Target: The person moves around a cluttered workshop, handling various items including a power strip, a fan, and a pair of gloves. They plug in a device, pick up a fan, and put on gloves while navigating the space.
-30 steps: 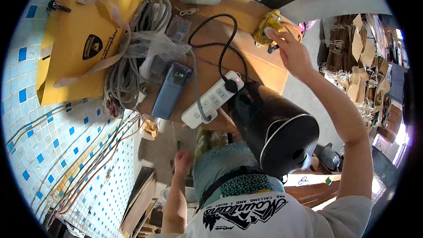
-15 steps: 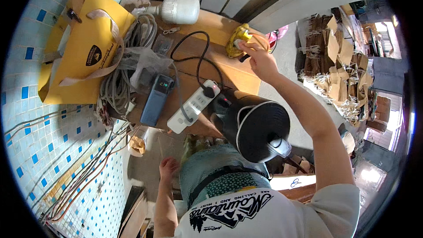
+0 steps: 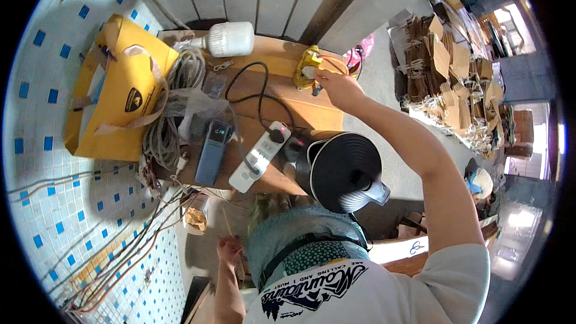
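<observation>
Head view, looking down: what does the right hand have?

The right hand (image 3: 341, 88) has its fingertips at a small white piece (image 3: 308, 72) on a yellow bundle (image 3: 310, 57). Whether they pinch it or only touch it, I cannot tell.

Where is the bundle?

On the wooden table (image 3: 324, 111), by its far right corner. That probably explains the outstretched right arm (image 3: 396, 129), which passes to the right of a black, kettle-shaped appliance (image 3: 345, 168).

And the left hand?

The left hand (image 3: 229, 249) hangs low beyond the table's near edge, apparently with nothing in it; I cannot tell whether it is open or curled. Perhaps this reach needs only one hand.

Why is the appliance there?

It stands just beside a white power strip (image 3: 257, 159), likely for the socket. A black plug (image 3: 276, 136) sits in the strip.

Further left?

A blue device (image 3: 211, 161) with a lit display, then a grey cable (image 3: 161, 139), coiled probably for tidiness, and a yellow paper bag (image 3: 107, 108) beside the tiled wall (image 3: 36, 126).
</observation>
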Tool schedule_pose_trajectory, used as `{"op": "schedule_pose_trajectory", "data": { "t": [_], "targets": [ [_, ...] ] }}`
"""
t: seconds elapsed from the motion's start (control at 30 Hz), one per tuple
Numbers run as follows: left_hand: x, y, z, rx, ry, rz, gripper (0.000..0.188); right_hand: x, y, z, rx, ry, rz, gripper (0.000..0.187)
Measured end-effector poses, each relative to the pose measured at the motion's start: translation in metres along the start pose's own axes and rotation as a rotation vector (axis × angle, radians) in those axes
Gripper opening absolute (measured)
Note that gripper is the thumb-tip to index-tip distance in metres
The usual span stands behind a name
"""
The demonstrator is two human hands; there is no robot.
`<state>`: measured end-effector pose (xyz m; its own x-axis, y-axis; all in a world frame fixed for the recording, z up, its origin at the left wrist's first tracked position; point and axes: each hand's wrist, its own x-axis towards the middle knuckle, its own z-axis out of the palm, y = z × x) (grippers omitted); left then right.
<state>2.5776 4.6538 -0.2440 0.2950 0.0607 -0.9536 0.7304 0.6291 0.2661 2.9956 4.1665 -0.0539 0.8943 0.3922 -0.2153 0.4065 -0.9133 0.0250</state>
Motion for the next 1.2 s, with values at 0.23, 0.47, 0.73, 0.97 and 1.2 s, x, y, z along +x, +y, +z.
{"op": "schedule_pose_trajectory", "data": {
  "t": [0.23, 0.47, 0.73, 0.97, 1.2],
  "targets": [
    [0.010, -0.001, 0.025, 0.384, -0.116, 0.043, 0.030, -0.004, -0.004, 0.010, 0.206, -0.040, 0.149, 0.048],
    [0.011, 0.058, 0.068, 0.488, -0.124, 0.159, 0.029, -0.032, 0.016, -0.018, 0.441, 0.064, 0.106, 0.055],
    [0.015, 0.059, 0.061, 0.735, -0.070, 0.030, 0.021, -0.245, 0.025, 0.020, 0.867, 0.486, 0.710, 0.052],
    [0.008, 0.014, 0.129, 1.020, -0.206, -0.081, 0.035, -0.461, -0.052, 0.138, 1.040, 0.160, 1.226, 0.034],
    [-0.018, -0.058, 0.211, 1.219, -0.062, 0.061, 0.036, -0.525, -0.066, 0.232, 1.148, -0.508, 0.819, 0.036]
  ]
}}
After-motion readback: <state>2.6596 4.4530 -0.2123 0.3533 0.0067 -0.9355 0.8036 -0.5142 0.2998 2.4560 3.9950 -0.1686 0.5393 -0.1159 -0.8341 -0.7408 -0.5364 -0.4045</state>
